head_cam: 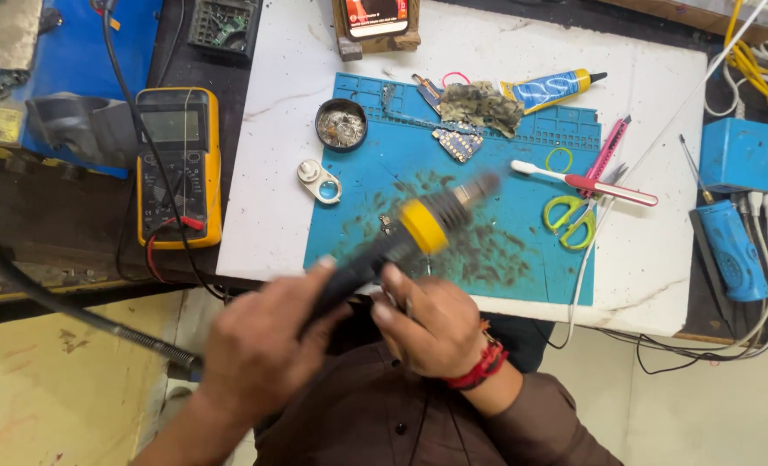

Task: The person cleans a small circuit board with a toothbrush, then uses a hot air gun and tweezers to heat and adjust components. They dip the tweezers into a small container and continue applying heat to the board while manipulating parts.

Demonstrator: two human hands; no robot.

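Observation:
My left hand (pixel 259 349) grips the black handle of a hot-air tool (pixel 418 226) with a yellow collar and a metal nozzle. The nozzle points up and right over the blue work mat (pixel 522 160). A black hose runs from the handle off to the lower left. My right hand (pixel 427 324), with a red thread band at the wrist, is curled just below the tool's handle and seems to pinch a thin metal piece; what it holds is blurred. A small circuit board (pixel 457 142) lies farther up the mat.
A yellow multimeter (pixel 179 164) with leads lies left of the white board (pixel 271 103). On and near the mat are a round tin (pixel 341 124), glue tube (pixel 549 88), toothbrush (pixel 587 182), green scissors (pixel 569 220), pink cutter (pixel 609 147). Blue boxes (pixel 740 155) and cables crowd the right.

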